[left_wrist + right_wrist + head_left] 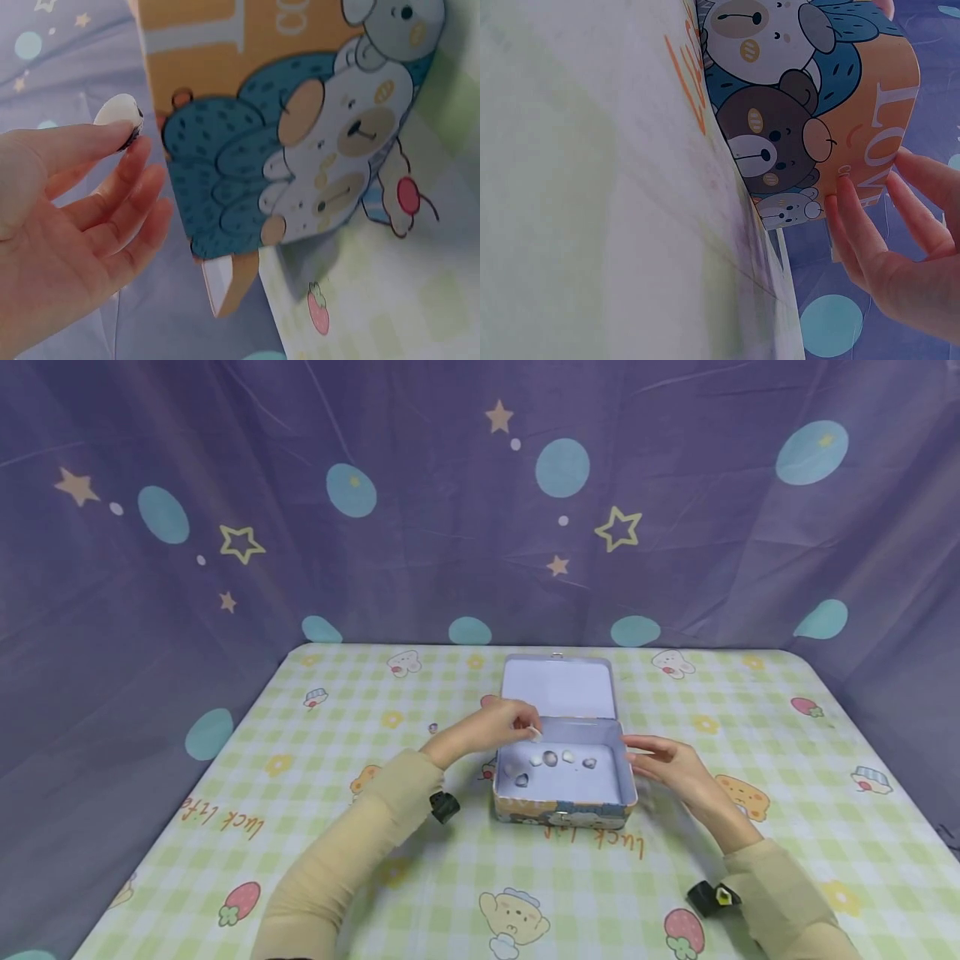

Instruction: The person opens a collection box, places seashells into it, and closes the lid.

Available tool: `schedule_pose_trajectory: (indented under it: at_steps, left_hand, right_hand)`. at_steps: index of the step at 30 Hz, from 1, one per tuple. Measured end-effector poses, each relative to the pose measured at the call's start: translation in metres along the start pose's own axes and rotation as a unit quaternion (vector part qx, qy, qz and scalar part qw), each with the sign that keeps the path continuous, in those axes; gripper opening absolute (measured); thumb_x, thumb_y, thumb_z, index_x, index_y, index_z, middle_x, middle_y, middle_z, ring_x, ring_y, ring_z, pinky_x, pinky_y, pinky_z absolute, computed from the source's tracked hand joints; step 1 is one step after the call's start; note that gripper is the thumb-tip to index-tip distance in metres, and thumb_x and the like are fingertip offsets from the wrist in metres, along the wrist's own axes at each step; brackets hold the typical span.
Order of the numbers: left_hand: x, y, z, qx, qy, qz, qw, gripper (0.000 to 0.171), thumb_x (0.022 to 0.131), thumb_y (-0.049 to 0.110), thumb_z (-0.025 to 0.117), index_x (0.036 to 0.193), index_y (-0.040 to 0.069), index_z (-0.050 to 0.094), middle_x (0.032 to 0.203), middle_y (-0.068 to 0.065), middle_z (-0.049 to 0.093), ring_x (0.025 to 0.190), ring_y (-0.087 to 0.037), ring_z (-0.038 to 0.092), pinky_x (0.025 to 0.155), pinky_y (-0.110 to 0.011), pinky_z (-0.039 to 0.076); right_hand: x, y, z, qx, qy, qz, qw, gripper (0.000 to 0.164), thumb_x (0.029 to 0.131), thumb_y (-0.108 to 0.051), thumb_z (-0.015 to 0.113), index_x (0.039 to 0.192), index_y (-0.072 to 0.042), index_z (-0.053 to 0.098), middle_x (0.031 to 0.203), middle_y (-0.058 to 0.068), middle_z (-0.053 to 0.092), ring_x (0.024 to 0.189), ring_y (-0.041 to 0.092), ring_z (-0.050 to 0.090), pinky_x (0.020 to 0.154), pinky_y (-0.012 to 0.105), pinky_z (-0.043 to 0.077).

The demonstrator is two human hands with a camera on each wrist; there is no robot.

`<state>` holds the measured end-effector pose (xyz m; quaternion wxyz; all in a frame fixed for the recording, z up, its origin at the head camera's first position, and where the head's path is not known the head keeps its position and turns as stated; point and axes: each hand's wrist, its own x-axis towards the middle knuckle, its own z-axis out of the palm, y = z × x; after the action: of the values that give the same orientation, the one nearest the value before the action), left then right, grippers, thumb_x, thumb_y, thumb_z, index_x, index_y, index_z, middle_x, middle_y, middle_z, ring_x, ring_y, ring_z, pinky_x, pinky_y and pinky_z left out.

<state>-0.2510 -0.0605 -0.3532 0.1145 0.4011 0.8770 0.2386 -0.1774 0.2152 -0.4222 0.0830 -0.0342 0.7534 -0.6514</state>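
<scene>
Tin box (pixel 564 787), side lettered "LOV…": left hand (pixel 495 724) at ten o'clock pinches a white piece (pixel 118 110); right hand (pixel 678 768) touches the three-o'clock wall; tablecloth (pixel 442 893) reads "luck life".

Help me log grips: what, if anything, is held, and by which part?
The left hand pinches a small white piece by its lower edge, as the left wrist view shows it. The right hand only touches the side of the box.
</scene>
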Motion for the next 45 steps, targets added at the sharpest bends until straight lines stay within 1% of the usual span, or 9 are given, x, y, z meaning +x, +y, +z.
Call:
schedule_pose_trajectory:
  at_steps: [6, 11, 18, 22, 29, 34, 39, 45]
  left_hand:
    - [0.008, 0.007, 0.009, 0.006, -0.036, 0.003, 0.9993, 0.009, 0.086, 0.010, 0.056, 0.089, 0.007, 0.064, 0.077, 0.001, 0.059, 0.066, -0.008, 0.047, 0.061, -0.019, 0.039]
    - [0.011, 0.009, 0.015, 0.019, -0.052, 0.007, 0.9984, 0.008, 0.086, 0.009, 0.056, 0.089, 0.008, 0.064, 0.073, 0.002, 0.057, 0.064, -0.007, 0.045, 0.059, -0.018, 0.038]
    - [0.013, 0.013, 0.018, 0.051, -0.074, -0.003, 0.9959, 0.007, 0.086, 0.011, 0.057, 0.090, 0.010, 0.063, 0.073, 0.004, 0.054, 0.065, -0.008, 0.046, 0.058, -0.018, 0.037]
    - [0.014, 0.015, 0.020, 0.062, -0.081, -0.006, 0.9948, 0.008, 0.086, 0.012, 0.057, 0.090, 0.010, 0.063, 0.074, 0.005, 0.054, 0.066, -0.007, 0.046, 0.059, -0.018, 0.038]
    - [0.015, 0.016, 0.023, 0.065, -0.084, -0.004, 0.9944, 0.009, 0.086, 0.012, 0.057, 0.093, 0.010, 0.063, 0.079, 0.003, 0.057, 0.070, -0.007, 0.049, 0.061, -0.017, 0.040]
    - [0.011, 0.014, 0.022, 0.037, -0.085, -0.003, 0.9957, 0.013, 0.087, 0.011, 0.056, 0.097, 0.008, 0.063, 0.080, 0.002, 0.057, 0.071, -0.008, 0.050, 0.062, -0.018, 0.041]
    - [0.004, 0.010, 0.015, 0.001, -0.061, -0.004, 0.9981, 0.015, 0.087, 0.011, 0.054, 0.099, 0.006, 0.062, 0.078, 0.002, 0.057, 0.070, -0.009, 0.051, 0.062, -0.019, 0.042]
    - [-0.009, 0.005, 0.003, -0.024, -0.022, 0.000, 0.9995, 0.015, 0.087, 0.011, 0.054, 0.100, 0.008, 0.062, 0.089, 0.000, 0.060, 0.080, -0.010, 0.054, 0.071, -0.020, 0.044]
  right_hand:
    - [-0.001, -0.001, 0.000, -0.002, -0.001, 0.005, 1.000, 0.056, 0.084, -0.025, 0.061, 0.127, 0.005, 0.043, 0.131, 0.024, 0.039, 0.093, -0.002, 0.055, 0.083, 0.024, 0.046]
    - [0.000, -0.001, 0.000, -0.006, 0.000, 0.006, 1.000, 0.056, 0.083, -0.027, 0.061, 0.126, 0.005, 0.044, 0.131, 0.024, 0.040, 0.093, -0.002, 0.055, 0.082, 0.023, 0.046]
    - [-0.001, -0.002, 0.000, -0.004, -0.005, 0.001, 1.000, 0.055, 0.084, -0.025, 0.061, 0.126, 0.006, 0.043, 0.131, 0.023, 0.039, 0.094, -0.002, 0.054, 0.083, 0.024, 0.045]
    - [0.000, -0.001, 0.000, -0.004, -0.004, 0.002, 1.000, 0.055, 0.084, -0.025, 0.061, 0.126, 0.006, 0.043, 0.132, 0.023, 0.038, 0.094, -0.003, 0.054, 0.083, 0.024, 0.045]
    - [-0.001, -0.001, 0.000, -0.005, -0.004, 0.001, 1.000, 0.056, 0.083, -0.026, 0.061, 0.126, 0.006, 0.044, 0.131, 0.024, 0.039, 0.094, -0.002, 0.055, 0.082, 0.024, 0.046]
    - [0.000, 0.000, -0.001, -0.009, -0.005, -0.003, 1.000, 0.056, 0.084, -0.026, 0.061, 0.126, 0.007, 0.043, 0.131, 0.025, 0.038, 0.094, -0.003, 0.055, 0.082, 0.024, 0.046]
    - [-0.001, 0.000, -0.001, -0.014, -0.001, -0.002, 1.000, 0.056, 0.083, -0.027, 0.061, 0.126, 0.005, 0.045, 0.130, 0.023, 0.041, 0.093, -0.002, 0.055, 0.082, 0.026, 0.046]
    - [0.000, 0.001, -0.001, -0.014, 0.001, -0.003, 1.000, 0.054, 0.084, -0.026, 0.061, 0.125, 0.005, 0.046, 0.129, 0.023, 0.042, 0.093, 0.000, 0.056, 0.083, 0.028, 0.046]
